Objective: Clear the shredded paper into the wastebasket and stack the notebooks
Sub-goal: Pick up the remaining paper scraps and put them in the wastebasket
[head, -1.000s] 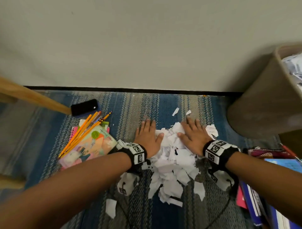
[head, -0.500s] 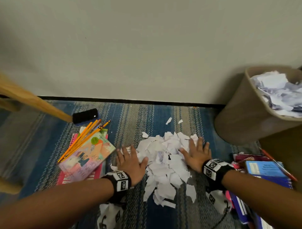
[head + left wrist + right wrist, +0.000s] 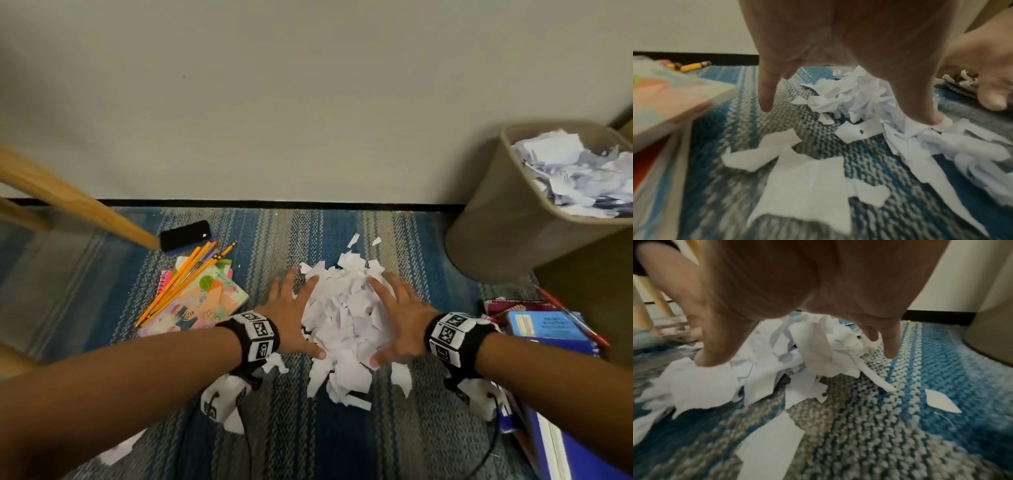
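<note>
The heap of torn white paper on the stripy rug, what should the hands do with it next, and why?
Probably squeeze together and scoop. The left hand and right hand flank the heap of torn white paper, fingers spread, nothing gripped yet. The tan plastic wastebasket stands to the right.

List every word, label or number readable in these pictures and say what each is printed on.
None reads with certainty.
Colourful book: cover lettering upside down and blurred.
Blue notebook: label lines too small.
Wristbands on left hand and right hand: black-and-white square codes, no words.

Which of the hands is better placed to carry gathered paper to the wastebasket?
Right hand: it flanks the shredded paper on the side nearer the wastebasket; the left hand is farther away.
</note>
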A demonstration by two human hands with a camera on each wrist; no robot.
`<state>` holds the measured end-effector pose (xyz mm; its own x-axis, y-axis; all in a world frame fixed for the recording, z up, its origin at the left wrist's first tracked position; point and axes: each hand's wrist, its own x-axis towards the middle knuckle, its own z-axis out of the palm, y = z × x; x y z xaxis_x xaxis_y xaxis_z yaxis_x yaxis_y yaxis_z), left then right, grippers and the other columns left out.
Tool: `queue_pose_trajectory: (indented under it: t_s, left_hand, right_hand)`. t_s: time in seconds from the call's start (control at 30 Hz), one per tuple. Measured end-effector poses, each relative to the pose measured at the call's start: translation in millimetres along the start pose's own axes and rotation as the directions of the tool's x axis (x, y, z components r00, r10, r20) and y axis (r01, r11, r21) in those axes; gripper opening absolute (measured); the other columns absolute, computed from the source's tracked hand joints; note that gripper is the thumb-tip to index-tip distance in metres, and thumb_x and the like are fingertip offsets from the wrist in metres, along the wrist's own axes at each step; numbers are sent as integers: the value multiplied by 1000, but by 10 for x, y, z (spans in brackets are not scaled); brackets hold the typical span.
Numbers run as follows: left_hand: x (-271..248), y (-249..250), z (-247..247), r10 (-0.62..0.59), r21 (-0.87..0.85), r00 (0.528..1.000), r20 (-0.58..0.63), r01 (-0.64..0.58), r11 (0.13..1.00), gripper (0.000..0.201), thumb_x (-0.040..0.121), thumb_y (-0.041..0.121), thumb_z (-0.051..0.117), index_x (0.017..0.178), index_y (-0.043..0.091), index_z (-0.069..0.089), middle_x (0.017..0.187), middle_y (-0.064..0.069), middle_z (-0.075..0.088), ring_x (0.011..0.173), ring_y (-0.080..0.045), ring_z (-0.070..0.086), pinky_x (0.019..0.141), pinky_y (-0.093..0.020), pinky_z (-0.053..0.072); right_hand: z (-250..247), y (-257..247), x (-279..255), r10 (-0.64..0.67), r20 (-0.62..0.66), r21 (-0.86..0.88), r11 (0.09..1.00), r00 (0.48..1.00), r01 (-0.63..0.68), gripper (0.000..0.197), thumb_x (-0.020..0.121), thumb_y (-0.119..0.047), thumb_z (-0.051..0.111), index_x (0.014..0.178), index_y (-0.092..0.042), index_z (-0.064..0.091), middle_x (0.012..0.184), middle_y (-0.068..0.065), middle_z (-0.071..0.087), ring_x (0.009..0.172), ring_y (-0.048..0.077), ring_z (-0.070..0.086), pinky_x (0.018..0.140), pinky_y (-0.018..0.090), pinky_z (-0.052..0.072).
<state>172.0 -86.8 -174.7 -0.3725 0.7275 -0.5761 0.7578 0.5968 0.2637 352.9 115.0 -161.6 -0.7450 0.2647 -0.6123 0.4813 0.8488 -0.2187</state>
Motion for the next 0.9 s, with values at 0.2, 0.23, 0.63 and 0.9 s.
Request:
queue_pose_trajectory:
  t_s: [0.2, 0.23, 0.63, 0.9]
  left_hand:
    - [288, 343, -102, 77, 188, 997, 13, -78, 979, 150, 44, 71, 81, 139, 45, -32, 149, -5, -41, 142, -39, -23, 104, -69, 22]
    - [359, 390, -111, 59, 190, 997, 43, -66, 980, 150, 45, 67, 83, 140, 44, -31, 150, -7, -38, 142, -40, -21, 104, -68, 22]
    - [362, 513, -26, 70, 34, 997, -36, -69, 997, 42, 85, 16, 60, 124, 15, 45, 125, -14, 47, 112, -33, 54, 94, -38, 47]
    - [109, 440, -606, 138, -66, 951, -277, -162, 985, 14, 92, 17, 51, 101, 14, 61, 97, -6, 66, 92, -24, 62, 68, -26, 41]
  right_hand:
    - [92, -249, 216, 100, 21, -77, 992, 995, -98, 160, 38, -76, 80, 134, -44, -42, 151, 8, -41, 144, 43, -18, 109, 69, 14]
    - [80, -294, 261, 110, 13, -76, 991, 994, -108, 158, 40, -74, 81, 136, -43, -40, 154, 9, -36, 145, 43, -15, 109, 68, 16]
    - [134, -316, 437, -18, -143, 88, 996, 990, 31, 52, 80, -27, 65, 130, -20, 52, 123, 11, 54, 117, 33, 53, 96, 37, 47]
    - [-697, -91, -30, 68, -314, 257, 966, 947, 16, 27, 82, -26, 69, 104, -10, 66, 102, 10, 66, 98, 26, 63, 77, 27, 46]
